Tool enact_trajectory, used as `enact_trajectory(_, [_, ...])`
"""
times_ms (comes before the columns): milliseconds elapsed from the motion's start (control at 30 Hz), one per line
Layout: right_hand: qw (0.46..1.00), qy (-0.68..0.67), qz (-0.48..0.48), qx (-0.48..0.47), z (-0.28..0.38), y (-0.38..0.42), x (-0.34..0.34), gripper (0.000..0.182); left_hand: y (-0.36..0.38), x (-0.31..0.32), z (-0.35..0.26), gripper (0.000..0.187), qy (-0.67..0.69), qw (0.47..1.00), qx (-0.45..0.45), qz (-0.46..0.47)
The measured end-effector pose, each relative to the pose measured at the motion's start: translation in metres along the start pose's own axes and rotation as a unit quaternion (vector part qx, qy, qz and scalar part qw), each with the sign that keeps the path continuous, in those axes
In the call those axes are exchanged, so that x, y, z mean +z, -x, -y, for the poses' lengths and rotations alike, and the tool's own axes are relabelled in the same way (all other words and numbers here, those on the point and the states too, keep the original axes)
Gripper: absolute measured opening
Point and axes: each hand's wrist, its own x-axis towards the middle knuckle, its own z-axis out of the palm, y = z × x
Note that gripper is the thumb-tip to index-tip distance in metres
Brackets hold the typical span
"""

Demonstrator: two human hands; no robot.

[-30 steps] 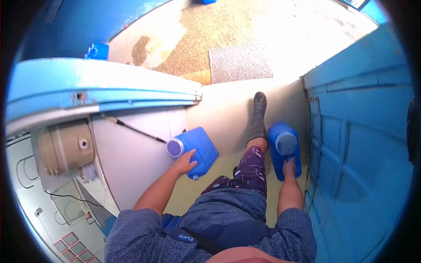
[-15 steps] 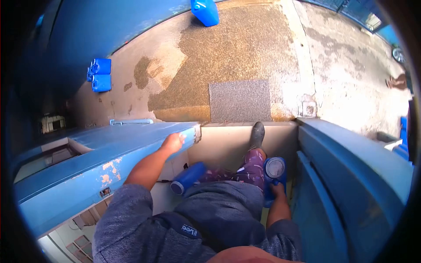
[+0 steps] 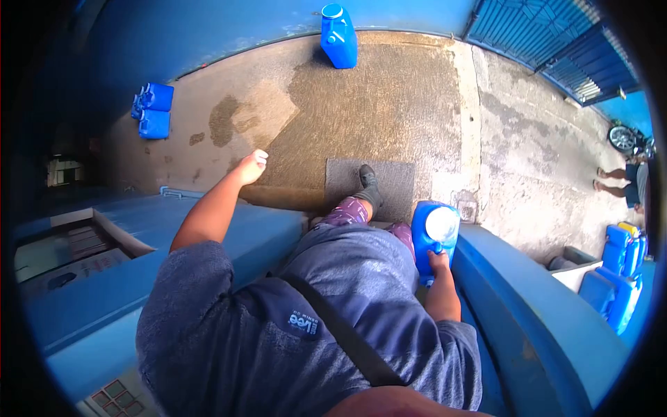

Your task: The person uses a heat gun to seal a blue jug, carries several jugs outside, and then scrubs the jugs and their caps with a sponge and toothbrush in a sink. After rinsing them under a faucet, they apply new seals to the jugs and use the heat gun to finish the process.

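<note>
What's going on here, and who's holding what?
A person has one boot on a mat outside, holding a blue jug by its handle in the right hand. The left hand is out to the side, loosely curled, with nothing visible in it. Another jug stands by the far wall.

It is a yard (image 3: 517,149) outdoors, with hard, patchy ground (image 3: 389,104), a blue wall (image 3: 240,31), a big blue gate (image 3: 535,35), a grey mat (image 3: 397,184) and a motorbike (image 3: 623,139).
</note>
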Motion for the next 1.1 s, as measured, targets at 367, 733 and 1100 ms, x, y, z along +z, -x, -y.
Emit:
enact_trajectory(367, [0.956, 0.249, 0.155, 0.002, 0.324, -0.198, -0.029, 0.036, -0.006, 0.028, 0.251, 0.026, -0.007, 0.922, -0.387, -0.014])
enact_trajectory(733, [0.945, 0.264, 0.187, -0.052, 0.562, -0.5, 0.089, 0.035, 0.013, -0.03, 0.071, 0.043, 0.324, 0.716, -0.608, 0.113])
enact_trajectory(1100, [0.92, 0.178, -0.098, -0.334, 0.869, -0.547, 0.105, 0.07, 0.145, 0.083, -0.061, 0.046, 0.856, 0.308, -0.408, -0.074])
